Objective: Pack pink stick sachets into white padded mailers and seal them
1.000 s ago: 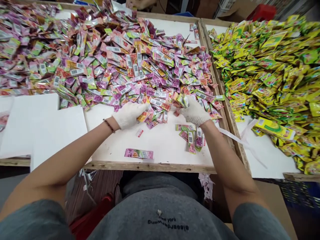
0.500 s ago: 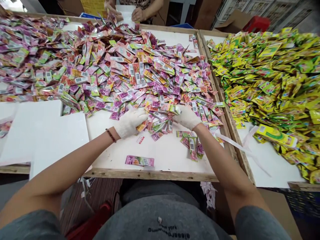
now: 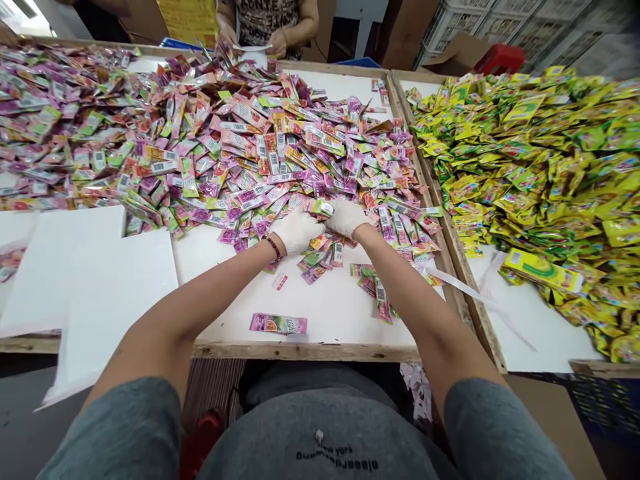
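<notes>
The right hand (image 3: pixel 346 219) clasps at least one sachet (image 3: pixel 320 208) at the heap's (image 3: pixel 300 157) near side; beside it the left hand (image 3: pixel 299 231) curls, contents I can't tell. One lone sachet (image 3: pixel 279 324) and one label (image 3: pixel 279 281) lie on the table (image 3: pixel 330 307).

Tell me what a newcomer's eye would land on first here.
The great heap of pink and purple packets would probably come first, across the upper middle and left. Next is the bright yellow heap on the right, beyond a wooden divider. Then come the white-gloved left hand and right hand, close together at the pink heap's near edge.
</notes>
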A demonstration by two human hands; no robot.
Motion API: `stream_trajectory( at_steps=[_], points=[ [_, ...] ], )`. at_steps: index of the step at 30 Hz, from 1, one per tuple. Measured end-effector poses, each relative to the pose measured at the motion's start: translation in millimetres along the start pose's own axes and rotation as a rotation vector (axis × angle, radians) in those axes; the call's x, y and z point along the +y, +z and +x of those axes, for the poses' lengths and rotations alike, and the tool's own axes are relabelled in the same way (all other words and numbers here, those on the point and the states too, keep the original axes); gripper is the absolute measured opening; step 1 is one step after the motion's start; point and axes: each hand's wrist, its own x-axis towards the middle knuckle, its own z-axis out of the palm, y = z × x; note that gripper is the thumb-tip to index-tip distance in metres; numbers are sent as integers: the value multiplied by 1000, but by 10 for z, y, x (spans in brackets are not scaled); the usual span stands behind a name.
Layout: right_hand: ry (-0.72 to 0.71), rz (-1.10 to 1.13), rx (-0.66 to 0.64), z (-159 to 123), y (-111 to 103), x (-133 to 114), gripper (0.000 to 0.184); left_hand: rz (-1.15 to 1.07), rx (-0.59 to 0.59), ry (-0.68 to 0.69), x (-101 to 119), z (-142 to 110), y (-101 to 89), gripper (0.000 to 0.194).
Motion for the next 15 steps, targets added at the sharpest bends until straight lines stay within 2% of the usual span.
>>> stream_trajectory(
  at_steps=[2, 5, 8, 10, 12, 15],
  points=[
    [12, -30, 3, -46, 0, 66, 33, -50, 41, -20, 17, -29, -30, 25],
    [7, 10, 71, -148, -4, 247, 30, -241, 178, -100, 30, -184, -141, 29],
    [17, 234, 159, -272, -11, 453, 35, -603, 321, -237, -20, -401, -277, 25],
    [19, 386, 187, -364, -24, 542, 39, -822, 379, -390, -112, -530, -348, 23],
    [12, 442, 142, -455, -43, 549, 40, -925, 359, -572, -236, -608, -382, 31],
    [-90, 307, -9, -554, -59, 393, 29, -893, 267, -778, -405, -569, -332, 38]
  ],
)
